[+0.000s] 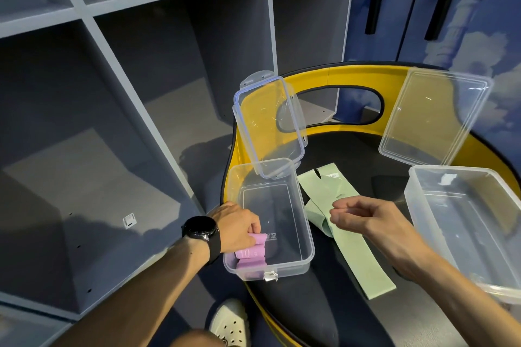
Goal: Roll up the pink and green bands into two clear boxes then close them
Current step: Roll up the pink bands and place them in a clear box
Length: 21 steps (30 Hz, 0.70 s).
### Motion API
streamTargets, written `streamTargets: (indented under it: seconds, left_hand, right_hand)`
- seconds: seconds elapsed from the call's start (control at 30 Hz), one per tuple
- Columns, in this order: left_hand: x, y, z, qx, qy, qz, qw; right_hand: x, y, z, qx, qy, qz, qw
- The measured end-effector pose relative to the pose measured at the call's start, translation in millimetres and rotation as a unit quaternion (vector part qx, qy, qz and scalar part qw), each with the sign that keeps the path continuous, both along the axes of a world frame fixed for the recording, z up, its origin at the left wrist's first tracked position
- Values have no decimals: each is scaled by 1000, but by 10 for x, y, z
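Far left, grey cubby shelving [135,70] is filling the background, with a small white tag [129,220] sitting on one shelf floor. My left hand [235,227], black watch [200,229] on the wrist, is reaching over the near-left wall of the small clear box [306,236] and my fingers are curling round the pink band [251,253], pinching it down inside the box's near-left corner. The pink band is looking loosely rolled, matte, with pale "10" print on the outer wrap; one end is sticking up by my fingertips and a flap is hanging toward the box floor. The rest of that box is showing its bare bottom with moulded marks. Its clip lid [269,124] is standing tilted, leaning on the box's far rim. A white sticker [270,276] is sitting on the box's near wall.

Just right of the box, the green band [352,248] is lying flat and unrolled on the black seat [324,307] of the yellow-rimmed chair [352,73]; pale mint, long strip, folded over itself near the middle, small label at the far end. My right hand [375,220] is hovering over the green band with fingers loosely curled, thumb near the index tip, nothing in them; can't tell if it's touching the band.

Far right, the large clear box [423,205] is sitting on the seat, its flat lid [434,118] propped behind it. My white perforated shoe [229,324] is showing at the bottom.
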<state>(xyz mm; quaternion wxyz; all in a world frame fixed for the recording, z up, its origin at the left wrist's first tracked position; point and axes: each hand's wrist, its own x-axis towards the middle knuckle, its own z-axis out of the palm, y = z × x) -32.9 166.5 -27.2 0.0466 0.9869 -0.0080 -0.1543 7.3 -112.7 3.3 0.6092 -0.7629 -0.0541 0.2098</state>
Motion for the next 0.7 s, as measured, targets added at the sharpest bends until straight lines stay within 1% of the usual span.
streamTargets:
  seconds: [0.17, 0.37, 0.7]
  left_hand:
    - [14, -23, -24, 23, 0, -15, 1000]
    - [45, -34, 14, 30, -8, -52, 998]
    - [79, -43, 112, 32, 3, -47, 998]
  right_hand:
    - [-96, 199, -8, 13, 5, 35, 999]
    - [-110, 235, -35, 20, 11, 40, 999]
    - [-82, 185, -59, -2, 5, 42, 999]
